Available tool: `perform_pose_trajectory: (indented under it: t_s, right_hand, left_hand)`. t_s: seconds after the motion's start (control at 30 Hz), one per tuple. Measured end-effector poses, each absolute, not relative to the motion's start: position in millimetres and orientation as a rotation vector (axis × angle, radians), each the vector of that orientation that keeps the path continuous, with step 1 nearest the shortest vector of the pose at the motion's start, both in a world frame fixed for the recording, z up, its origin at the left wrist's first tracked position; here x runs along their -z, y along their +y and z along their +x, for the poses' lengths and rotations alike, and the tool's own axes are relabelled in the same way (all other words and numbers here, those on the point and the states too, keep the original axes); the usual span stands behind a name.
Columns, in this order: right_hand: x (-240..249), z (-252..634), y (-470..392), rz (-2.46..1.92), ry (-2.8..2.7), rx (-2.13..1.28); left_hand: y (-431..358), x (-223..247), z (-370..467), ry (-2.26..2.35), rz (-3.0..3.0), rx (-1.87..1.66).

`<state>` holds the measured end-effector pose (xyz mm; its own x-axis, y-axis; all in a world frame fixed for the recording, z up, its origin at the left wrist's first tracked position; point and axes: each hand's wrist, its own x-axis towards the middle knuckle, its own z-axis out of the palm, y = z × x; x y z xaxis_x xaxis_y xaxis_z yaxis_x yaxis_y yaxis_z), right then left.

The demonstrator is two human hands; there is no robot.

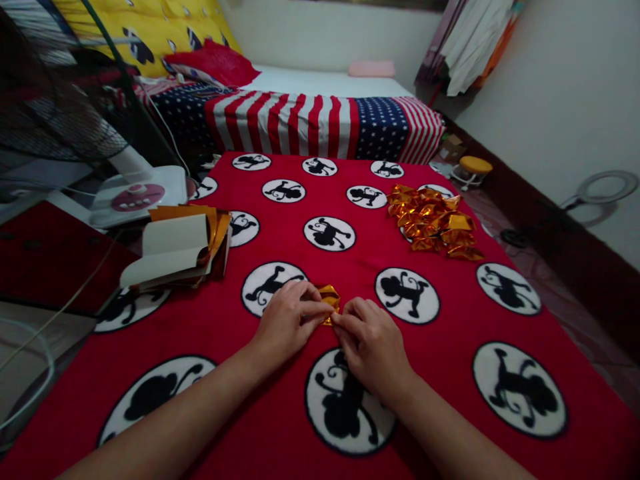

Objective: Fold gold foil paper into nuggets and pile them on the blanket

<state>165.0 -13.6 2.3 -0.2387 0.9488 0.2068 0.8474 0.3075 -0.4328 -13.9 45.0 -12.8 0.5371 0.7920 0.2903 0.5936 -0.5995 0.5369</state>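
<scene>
Near the middle of the red cloth (350,267) with its round black-and-white monkey prints, a small piece of shiny gold foil paper (330,297) lies between my hands. From the left, my left hand (293,312) has its fingers closed on the piece. My right hand (370,337) pinches the foil's lower right side, thumb and forefinger together. Fingers cover part of the foil, so its full shape is hidden. A heap of folded gold foil pieces (435,223) rests at the cloth's back right.
A stack of white and gold paper sheets (175,247) sits at the cloth's left edge. Behind it stands a fan (137,190). A bed with a striped and starred cover (310,123) is beyond the far edge. A yellow stool (475,165) stands at right.
</scene>
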Motion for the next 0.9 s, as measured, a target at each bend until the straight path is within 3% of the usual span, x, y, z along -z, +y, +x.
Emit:
perform_pose_trajectory:
  t_s: [0.4,0.67,0.9]
  right_hand:
    - [6,188,-9,-1.378,-1.842,-0.76]
    - [4,189,-8,-1.366,-1.956,-0.672]
    - [-6,174,-3,-1.674,-1.963,-0.569]
  left_hand:
    - [50,13,-16,1.113,2.415,-0.673]
    - [50,13,-15,1.122,2.406,-0.665]
    - [50,11,-15,1.116,2.406,-0.667]
